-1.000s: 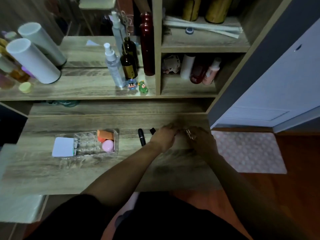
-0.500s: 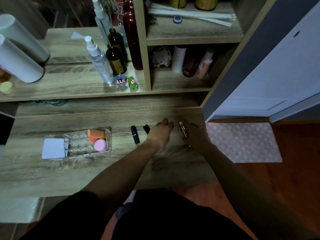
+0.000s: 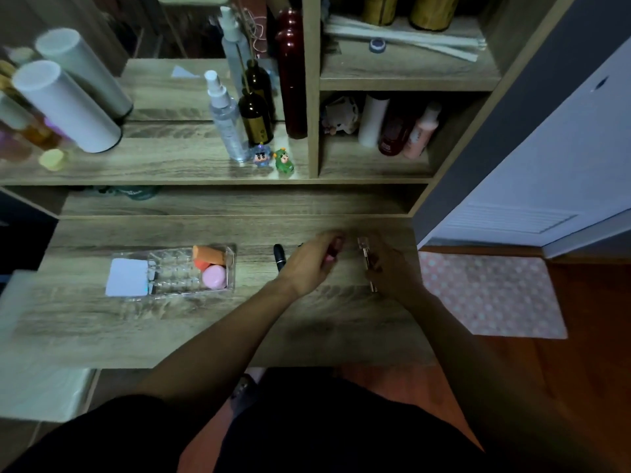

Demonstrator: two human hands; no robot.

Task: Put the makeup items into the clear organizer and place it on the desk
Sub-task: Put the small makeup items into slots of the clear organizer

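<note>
The clear organizer (image 3: 232,268) lies on the wooden desk (image 3: 170,329) at the left. In it are a white pad (image 3: 127,277), an orange sponge (image 3: 208,256) and a pink sponge (image 3: 214,276). A black lipstick tube (image 3: 279,256) lies on the desk right of the organizer. My left hand (image 3: 309,264) is just right of that tube, its fingers curled around a small pink-red item (image 3: 333,250). My right hand (image 3: 392,268) grips a thin metallic stick (image 3: 366,257). A dark item behind my left hand is mostly hidden.
The shelf above the desk carries a spray bottle (image 3: 227,121), a brown bottle (image 3: 255,121), a dark red bottle (image 3: 292,73), two small figurines (image 3: 273,160) and white cylinders (image 3: 65,104). Cubbies on the right hold more bottles. A pink dotted mat (image 3: 491,295) lies on the floor at right.
My hands have drawn apart. The left hand has closed on a small pink-red item; the right hand still grips the metallic stick. The camera view shifted.
</note>
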